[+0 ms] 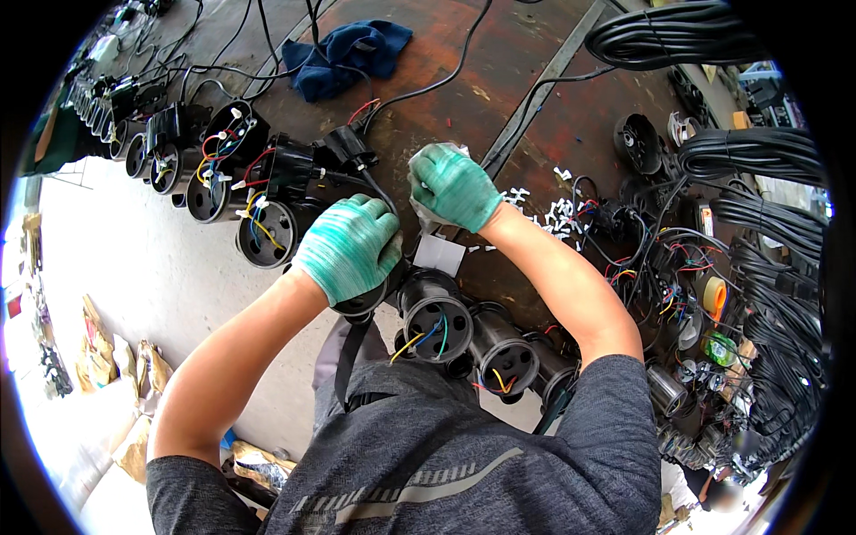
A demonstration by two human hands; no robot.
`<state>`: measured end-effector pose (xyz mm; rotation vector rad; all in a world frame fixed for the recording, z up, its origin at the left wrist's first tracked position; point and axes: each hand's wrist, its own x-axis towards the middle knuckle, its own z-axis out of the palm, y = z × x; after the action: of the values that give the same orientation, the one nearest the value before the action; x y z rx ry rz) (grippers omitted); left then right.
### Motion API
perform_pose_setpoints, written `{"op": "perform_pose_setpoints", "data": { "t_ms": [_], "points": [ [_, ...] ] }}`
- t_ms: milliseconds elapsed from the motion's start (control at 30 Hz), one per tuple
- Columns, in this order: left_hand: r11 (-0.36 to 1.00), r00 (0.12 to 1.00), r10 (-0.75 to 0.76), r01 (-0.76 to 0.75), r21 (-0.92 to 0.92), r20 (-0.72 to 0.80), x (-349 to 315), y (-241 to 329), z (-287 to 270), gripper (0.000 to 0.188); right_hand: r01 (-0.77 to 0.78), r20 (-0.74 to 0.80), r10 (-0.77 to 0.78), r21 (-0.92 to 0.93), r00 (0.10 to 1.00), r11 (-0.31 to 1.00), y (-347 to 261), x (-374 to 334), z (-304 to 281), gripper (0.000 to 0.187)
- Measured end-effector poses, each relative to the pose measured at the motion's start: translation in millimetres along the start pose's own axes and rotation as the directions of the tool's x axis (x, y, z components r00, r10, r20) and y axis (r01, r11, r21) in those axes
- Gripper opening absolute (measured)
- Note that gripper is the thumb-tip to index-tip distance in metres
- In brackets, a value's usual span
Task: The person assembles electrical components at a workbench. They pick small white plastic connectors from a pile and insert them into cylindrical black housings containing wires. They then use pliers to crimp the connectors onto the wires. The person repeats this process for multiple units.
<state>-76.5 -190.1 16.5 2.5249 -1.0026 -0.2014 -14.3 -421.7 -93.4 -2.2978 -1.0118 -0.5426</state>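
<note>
My left hand [350, 248], in a green-and-white knit glove, curls over the top of a black cylindrical housing [360, 309] at the table's near edge. Its fingertips are partly hidden. My right hand [453, 185], gloved alike, is closed on a crumpled whitish sheet [426, 217]; whether that is cloth or plastic I cannot tell. A small white card [439, 256] lies between the hands, just below the right one. Close by on the right stands another black housing [437, 325] with yellow, blue and green wires coming out of its open end.
More wired housings [267, 234] line the near edge to the left. White connectors [560, 216] lie scattered right of my right hand. A dark blue cloth [352, 58] rests at the back. Coiled black cables [673, 36] and loose wired parts fill the right side.
</note>
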Motion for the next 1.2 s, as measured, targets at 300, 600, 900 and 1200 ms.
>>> {"op": "perform_pose_setpoints", "data": {
  "t_ms": [300,600,900,1200],
  "points": [
    [1.0,1.0,0.0,0.0,0.007,-0.007,0.2,-1.1,0.6,0.012,0.094,0.045,-0.089,-0.107,0.995,0.99,-1.6,6.7,-17.4,0.02],
    [1.0,1.0,0.02,-0.02,-0.004,0.001,1.3,-3.5,0.2,0.013,-0.229,0.105,0.232,-0.034,0.967,0.973,-10.4,7.8,-26.7,0.021],
    [1.0,1.0,-0.001,0.001,-0.014,0.031,0.5,-1.1,-0.4,0.013,-0.345,0.231,0.319,0.079,0.919,0.935,-10.3,-67.5,-112.2,0.013],
    [1.0,1.0,0.001,-0.001,0.005,0.023,0.1,-1.5,0.2,0.013,-0.242,0.708,0.242,-0.104,0.663,0.965,-25.4,-129.9,-57.5,0.021]
  ]
}}
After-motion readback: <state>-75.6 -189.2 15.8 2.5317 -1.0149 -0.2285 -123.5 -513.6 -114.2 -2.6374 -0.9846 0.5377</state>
